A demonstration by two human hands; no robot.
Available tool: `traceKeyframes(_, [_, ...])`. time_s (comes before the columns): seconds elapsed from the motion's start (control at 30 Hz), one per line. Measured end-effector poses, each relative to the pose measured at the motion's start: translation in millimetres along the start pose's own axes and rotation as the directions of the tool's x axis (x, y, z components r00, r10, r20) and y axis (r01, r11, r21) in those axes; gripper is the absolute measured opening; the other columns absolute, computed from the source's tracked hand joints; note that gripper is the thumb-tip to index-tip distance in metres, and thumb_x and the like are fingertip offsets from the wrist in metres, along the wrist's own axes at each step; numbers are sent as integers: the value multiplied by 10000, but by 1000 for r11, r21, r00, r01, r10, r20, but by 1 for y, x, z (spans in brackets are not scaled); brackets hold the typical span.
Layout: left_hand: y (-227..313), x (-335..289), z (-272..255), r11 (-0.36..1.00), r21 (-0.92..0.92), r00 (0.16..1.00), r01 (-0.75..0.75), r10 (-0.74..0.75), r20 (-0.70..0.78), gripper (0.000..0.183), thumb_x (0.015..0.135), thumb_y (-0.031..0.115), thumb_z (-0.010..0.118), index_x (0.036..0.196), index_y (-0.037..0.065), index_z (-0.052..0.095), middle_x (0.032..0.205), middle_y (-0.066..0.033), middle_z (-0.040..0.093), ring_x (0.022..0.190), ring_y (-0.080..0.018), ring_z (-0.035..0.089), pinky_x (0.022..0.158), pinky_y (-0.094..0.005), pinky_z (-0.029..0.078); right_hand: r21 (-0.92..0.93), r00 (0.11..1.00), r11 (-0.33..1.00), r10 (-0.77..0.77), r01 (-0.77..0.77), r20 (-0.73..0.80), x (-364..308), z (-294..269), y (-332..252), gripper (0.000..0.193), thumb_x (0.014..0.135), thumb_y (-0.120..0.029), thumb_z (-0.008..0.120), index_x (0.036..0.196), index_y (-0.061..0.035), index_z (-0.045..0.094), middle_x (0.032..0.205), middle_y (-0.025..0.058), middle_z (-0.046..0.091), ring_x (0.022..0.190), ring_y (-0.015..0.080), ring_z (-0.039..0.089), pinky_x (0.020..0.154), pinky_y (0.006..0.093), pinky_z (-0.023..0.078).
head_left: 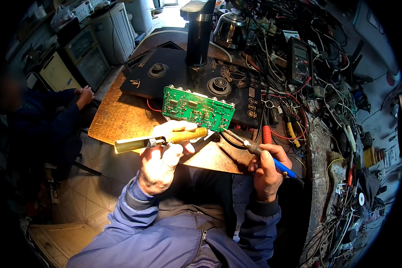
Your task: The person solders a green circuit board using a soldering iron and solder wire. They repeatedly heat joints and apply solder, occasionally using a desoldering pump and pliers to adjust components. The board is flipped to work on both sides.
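Note:
My left hand (161, 163) is closed around a yellow tube-shaped solder sucker (136, 145), which lies crosswise in its fingers. Just above those fingers a green circuit board (198, 109) stands tilted, its soldered side toward me; whether the fingers also grip its lower edge is hidden. In my right hand (269, 172) is a soldering iron (279, 166) with a blue handle, held like a pen. Its metal tip points up and left and reaches the lower right corner of the board, by the solder joints.
Behind the board lies a black double cooktop (165, 67) on a wooden table (109, 118). A black column (198, 40) and a kettle (230, 31) stand farther back. Tangled cables, a multimeter (300, 62) and red-handled probe (266, 134) crowd the right. A person (44, 111) sits left.

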State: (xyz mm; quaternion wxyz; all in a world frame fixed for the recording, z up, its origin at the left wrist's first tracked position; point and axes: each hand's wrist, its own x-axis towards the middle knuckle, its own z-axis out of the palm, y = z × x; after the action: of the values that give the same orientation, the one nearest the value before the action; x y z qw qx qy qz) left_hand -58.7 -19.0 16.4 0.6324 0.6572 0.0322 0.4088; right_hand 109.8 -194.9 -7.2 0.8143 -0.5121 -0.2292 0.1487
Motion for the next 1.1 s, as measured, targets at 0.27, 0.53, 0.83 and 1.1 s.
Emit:
traceKeyframes(0.27, [-2,0,2,999,13,999,-34,34,-10,462,980,284,598,1308,-18,478,1225,-155,613,893,-149,602,831,-302,523,-7,1000,1000,2,-2,-5,0,1,0,216,865,-114,687,983,60,634,721,73,621,545,113,565,523,240,489])
traceKeyframes(0.53, [-4,-1,1,999,31,1000,-29,29,3,437,980,237,596,1305,-29,477,1243,-166,607,903,-168,619,839,-325,535,-60,1000,998,1,0,6,-1,1,-1,210,868,-107,688,988,58,636,699,73,624,539,114,569,519,234,480])
traceKeyframes(0.83, [-8,-2,-1,999,24,999,-43,43,8,435,974,225,600,1307,-28,479,1241,-169,609,905,-163,618,836,-321,535,-16,1000,1000,0,0,-6,-1,1,0,205,866,-100,687,985,58,633,700,73,618,541,113,569,521,237,484])
traceKeyframes(1.1, [-8,-3,1,997,39,998,-63,64,-9,413,981,199,589,1299,-41,482,1226,-175,614,900,-166,621,834,-322,534,-21,1000,1000,8,-8,2,-1,2,-2,207,865,-103,687,983,58,631,703,75,618,542,113,569,522,237,482])
